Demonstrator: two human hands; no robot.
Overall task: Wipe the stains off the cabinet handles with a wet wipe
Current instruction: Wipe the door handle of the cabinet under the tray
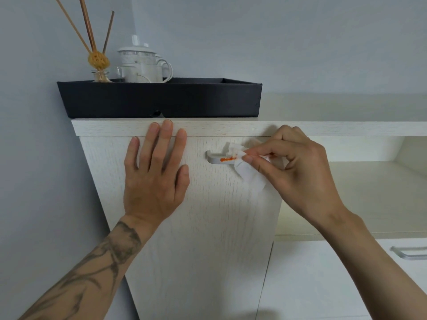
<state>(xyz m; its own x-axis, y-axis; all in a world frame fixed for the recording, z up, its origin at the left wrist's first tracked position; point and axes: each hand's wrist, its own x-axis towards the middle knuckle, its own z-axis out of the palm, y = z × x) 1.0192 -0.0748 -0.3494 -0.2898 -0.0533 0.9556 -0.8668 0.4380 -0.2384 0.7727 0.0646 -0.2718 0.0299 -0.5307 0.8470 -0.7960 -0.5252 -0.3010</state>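
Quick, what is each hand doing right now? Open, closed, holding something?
Left hand: open, fingers straight, flat against the cabinet door.
Right hand: closed, pinching a white wet wipe against the stained handle.

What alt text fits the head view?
A person's right hand pinches a white wet wipe against a metal cabinet handle streaked with an orange stain, while the left hand rests flat on the door. A black tray holding a white jug and reed diffuser sits on top.
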